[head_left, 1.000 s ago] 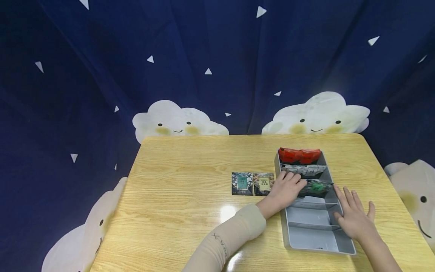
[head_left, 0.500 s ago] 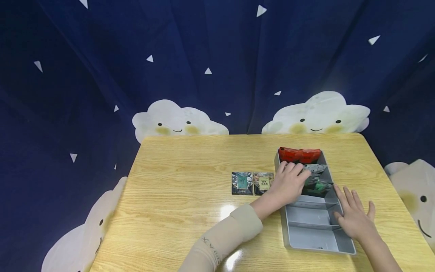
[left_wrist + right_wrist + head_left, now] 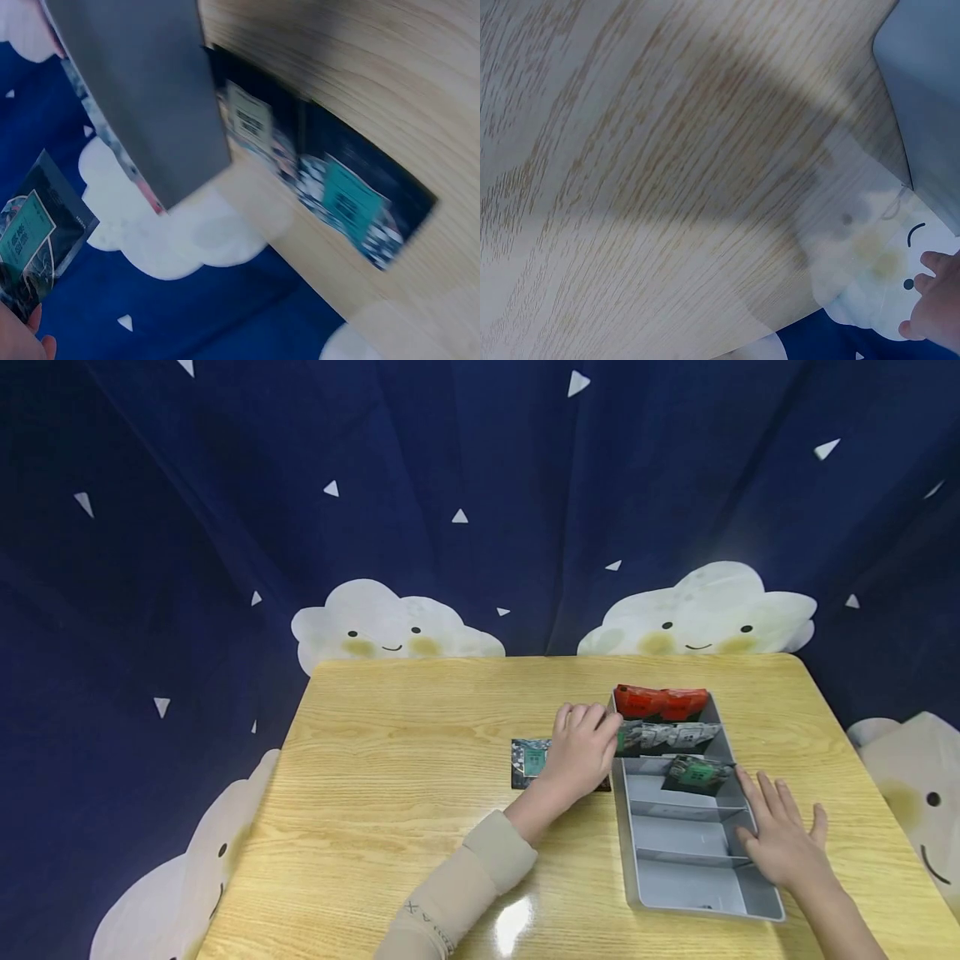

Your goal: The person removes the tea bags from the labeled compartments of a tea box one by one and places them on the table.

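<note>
Here, a green-label packet (image 3: 30, 240) is pinched by the bent fingers of the left hand (image 3: 579, 753), just past its fingertips and close to the gray box (image 3: 628, 870) at that hand's right. It looks light, thin and slippery, and should be held softly by an edge. Its free end is tipped away from the fingers; its long way cannot be told. By the right hand (image 3: 783, 835), fingers spread, only the box's side is touched.

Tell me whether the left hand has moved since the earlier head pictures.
Yes. The left hand has shifted left, from reaching over the grey divided tray, which stays put, to mostly left of it.
</note>
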Demonstrator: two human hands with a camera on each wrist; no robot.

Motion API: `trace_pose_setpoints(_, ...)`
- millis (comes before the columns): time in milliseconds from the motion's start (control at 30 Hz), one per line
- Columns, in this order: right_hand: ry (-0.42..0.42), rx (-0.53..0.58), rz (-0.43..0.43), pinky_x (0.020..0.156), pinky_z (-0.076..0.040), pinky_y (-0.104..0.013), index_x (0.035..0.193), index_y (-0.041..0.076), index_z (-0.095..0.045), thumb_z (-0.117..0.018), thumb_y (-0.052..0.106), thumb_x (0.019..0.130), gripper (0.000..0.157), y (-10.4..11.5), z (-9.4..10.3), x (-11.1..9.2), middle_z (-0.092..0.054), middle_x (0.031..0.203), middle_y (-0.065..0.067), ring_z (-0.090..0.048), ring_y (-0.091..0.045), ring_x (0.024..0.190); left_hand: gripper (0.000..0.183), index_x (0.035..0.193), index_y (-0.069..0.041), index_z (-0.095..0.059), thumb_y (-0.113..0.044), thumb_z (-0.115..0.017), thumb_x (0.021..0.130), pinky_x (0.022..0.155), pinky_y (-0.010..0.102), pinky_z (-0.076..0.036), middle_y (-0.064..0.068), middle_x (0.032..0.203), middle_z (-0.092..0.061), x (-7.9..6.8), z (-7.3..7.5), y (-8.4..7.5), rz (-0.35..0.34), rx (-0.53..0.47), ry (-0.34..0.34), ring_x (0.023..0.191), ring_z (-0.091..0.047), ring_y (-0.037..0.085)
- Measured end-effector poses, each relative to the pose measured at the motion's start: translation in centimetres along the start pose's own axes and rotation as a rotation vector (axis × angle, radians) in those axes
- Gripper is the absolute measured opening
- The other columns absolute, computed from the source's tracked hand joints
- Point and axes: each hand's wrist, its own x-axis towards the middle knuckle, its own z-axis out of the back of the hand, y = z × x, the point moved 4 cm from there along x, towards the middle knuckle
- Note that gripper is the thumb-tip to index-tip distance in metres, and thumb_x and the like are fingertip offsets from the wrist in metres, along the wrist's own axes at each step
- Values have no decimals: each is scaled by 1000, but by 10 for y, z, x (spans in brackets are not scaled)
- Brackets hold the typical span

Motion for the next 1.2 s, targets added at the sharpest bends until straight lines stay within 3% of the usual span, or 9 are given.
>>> trace_pose_setpoints(400,1,5,9,93,23,-62,146,24,10,-52,15,85,88,1,1,0,-2,149,-22,14,-37,136,17,97,-19,-54,-20,-38,94,90,36,-29,-3,90,-46,-38,-5,69,166,-35,27,92,-42,17)
trace_pose_setpoints(700,2,9,12,93,22,-63,146,24,10,-51,15,85,87,3,2,-1,-3,149,-22,12,-38,136,22,99,-15,-56,-20,-35,94,94,42,-28,0,92,-49,-69,-18,116,295,-66,101,95,-44,21)
trace_pose_setpoints(967,-4,9,9,94,23,-62,147,24,9,-52,15,85,87,4,2,-2,-2,149,-22,9,-40,136,23,99,-13,-57,-19,-36,92,94,43,-28,2,94,-52,-94,-37,145,345,-79,193,96,-44,23)
trace_pose_setpoints(1200,-4,9,8,93,24,-61,147,24,9,-53,15,84,88,2,1,0,-3,149,-23,10,-40,136,30,107,-14,-57,-22,-31,94,97,44,-25,4,105,-53,-109,-58,156,365,-74,335,103,-43,24)
